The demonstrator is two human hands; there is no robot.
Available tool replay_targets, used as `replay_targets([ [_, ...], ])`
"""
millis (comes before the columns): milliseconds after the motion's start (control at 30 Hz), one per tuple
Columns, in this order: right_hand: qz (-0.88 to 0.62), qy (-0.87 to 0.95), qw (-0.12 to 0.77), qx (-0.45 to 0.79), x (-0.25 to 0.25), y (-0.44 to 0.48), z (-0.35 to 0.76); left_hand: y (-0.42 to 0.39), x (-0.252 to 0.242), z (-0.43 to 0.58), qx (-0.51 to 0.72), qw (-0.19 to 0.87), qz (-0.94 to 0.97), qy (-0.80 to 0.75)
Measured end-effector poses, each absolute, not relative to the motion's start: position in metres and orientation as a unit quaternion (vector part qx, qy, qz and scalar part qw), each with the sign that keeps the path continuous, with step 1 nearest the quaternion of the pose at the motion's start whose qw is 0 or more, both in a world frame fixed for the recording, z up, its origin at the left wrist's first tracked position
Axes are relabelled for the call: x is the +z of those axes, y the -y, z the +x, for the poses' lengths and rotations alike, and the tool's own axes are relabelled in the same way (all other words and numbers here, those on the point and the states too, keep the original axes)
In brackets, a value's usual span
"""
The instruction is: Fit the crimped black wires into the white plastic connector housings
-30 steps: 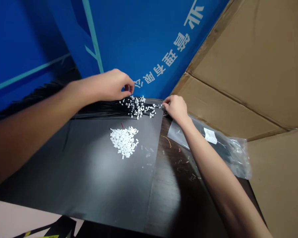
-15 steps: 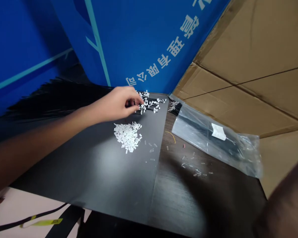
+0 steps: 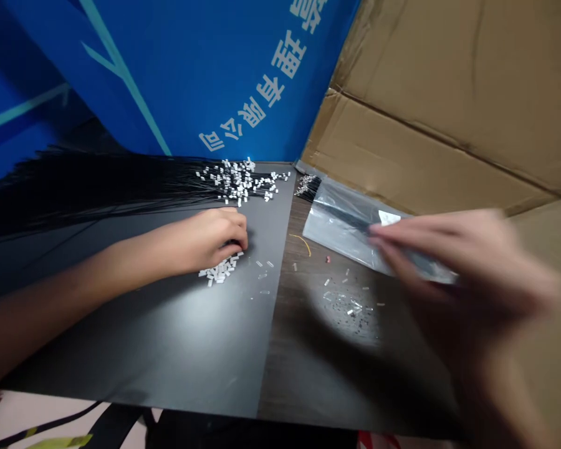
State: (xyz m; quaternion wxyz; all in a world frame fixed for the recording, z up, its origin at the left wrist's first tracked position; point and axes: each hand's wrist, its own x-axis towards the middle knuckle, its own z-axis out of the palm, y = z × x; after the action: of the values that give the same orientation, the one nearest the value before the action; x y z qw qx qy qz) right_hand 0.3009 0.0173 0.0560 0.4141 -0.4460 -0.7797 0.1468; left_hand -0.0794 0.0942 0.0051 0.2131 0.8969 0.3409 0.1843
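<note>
**Left hand.** The left hand (image 3: pixel 215 240) lies palm down on the matte black sheet (image 3: pixel 168 337) that covers the left part of the dark wood-grain bench (image 3: pixel 318 368). Its fingers curl downward onto the small heap of white rectangular plastic pieces (image 3: pixel 219 272). The heap shows only at the fingertips and below the palm; the rest is covered. The grip is bent over the heap, and whether it is clamped on a piece cannot be told.

**Right hand.** The right hand (image 3: pixel 453 274) is in the near right foreground, heavily blurred. Its grip is apart, with the fingers stretched out and pointing left. The fingertips lie in front of the clear plastic bag (image 3: pixel 336 218), which lies flat on the bare bench and carries a white label (image 3: pixel 389 217).

**Surroundings.**
- A broad bundle of thin black wires (image 3: pixel 98 184) lies across the far edge of the black sheet. Its right end carries many small white caps (image 3: pixel 236 181).
- The white heap lies near this bundle, towards the viewer, but apart from it.
- A few loose white pieces (image 3: pixel 264 268) lie just right of the heap.
- A short yellow wire offcut (image 3: pixel 303 242) and scattered pale scraps (image 3: pixel 350 302) lie on the bare bench.
- A blue printed panel (image 3: pixel 191 62) and brown cardboard sheets (image 3: pixel 439 93) stand behind the bench.
</note>
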Motion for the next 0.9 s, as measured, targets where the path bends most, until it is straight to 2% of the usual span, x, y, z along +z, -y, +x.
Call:
replay_targets([
  [67,-0.424,0.792,0.421,0.122,0.036,-0.017,0.288,-0.093,0.008,-0.080,0.189,0.213,0.897,-0.338],
  [200,-0.393,0.798,0.417,0.188,0.000,-0.017,0.262,-0.084,0.014,-0.075,0.219,0.214,0.888,-0.343],
  [267,-0.387,0.793,0.418,0.217,-0.006,-0.014,0.258,-0.072,0.018,-0.063,0.257,0.260,0.858,-0.361],
  [333,-0.382,0.783,0.423,0.250,-0.005,-0.011,0.259,-0.054,0.020,-0.043,0.316,0.356,0.785,-0.396],
  [400,-0.384,0.761,0.433,0.293,-0.001,-0.007,0.262,-0.034,0.019,-0.017,0.362,0.407,0.724,-0.423],
  [567,-0.399,0.687,0.473,0.381,0.009,-0.004,0.263,-0.007,0.010,0.038,0.410,0.584,0.545,-0.441],
  [767,-0.442,0.623,0.473,0.439,0.017,-0.004,0.261,-0.010,0.006,0.040,0.420,0.633,0.509,-0.405],
  [900,-0.441,0.645,0.467,0.414,0.013,-0.003,0.263,-0.009,0.008,0.036,0.436,0.643,0.491,-0.393],
])
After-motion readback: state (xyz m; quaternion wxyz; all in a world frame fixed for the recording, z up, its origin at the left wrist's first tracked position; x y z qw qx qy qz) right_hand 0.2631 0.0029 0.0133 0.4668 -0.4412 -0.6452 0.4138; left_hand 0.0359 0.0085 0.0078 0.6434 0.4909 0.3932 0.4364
